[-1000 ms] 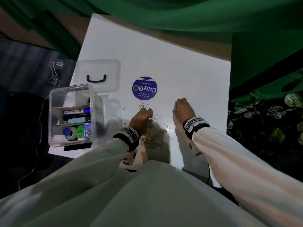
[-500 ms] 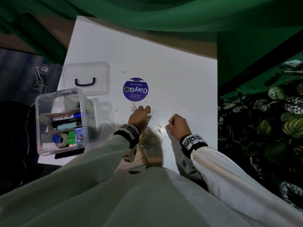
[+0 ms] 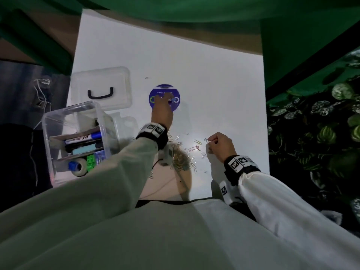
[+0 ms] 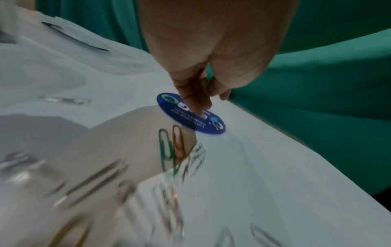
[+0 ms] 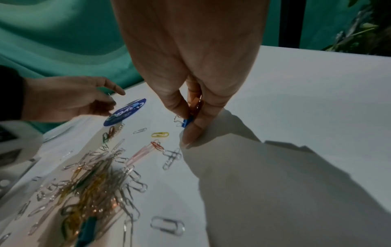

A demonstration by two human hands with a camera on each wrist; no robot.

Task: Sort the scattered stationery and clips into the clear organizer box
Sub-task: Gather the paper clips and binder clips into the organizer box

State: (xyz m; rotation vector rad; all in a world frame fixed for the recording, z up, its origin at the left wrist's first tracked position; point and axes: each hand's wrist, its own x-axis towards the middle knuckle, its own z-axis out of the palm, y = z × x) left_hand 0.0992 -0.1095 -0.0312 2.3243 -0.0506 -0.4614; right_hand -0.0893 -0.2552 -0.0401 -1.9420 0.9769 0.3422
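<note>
Gathering clips: my right hand (image 3: 221,146) pinches small clips (image 5: 190,115); left hand (image 3: 162,112) fingertips down on blue sticker (image 3: 176,94), grip unclear. Next: carry to organizer box (image 3: 58,121), left.

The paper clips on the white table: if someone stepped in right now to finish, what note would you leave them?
Left hand: reaching over the blue round sticker; a grip cannot be told.
Right hand: pinching a few paper clips, a blue one among them, just above the table.
Organizer box, at the left edge: already holds markers, tape and small green items. Its lid lies behind it.
Left to do: the clip pile near the front edge, the loose clips around it, one stray clip beyond the sticker; then the lid.
</note>
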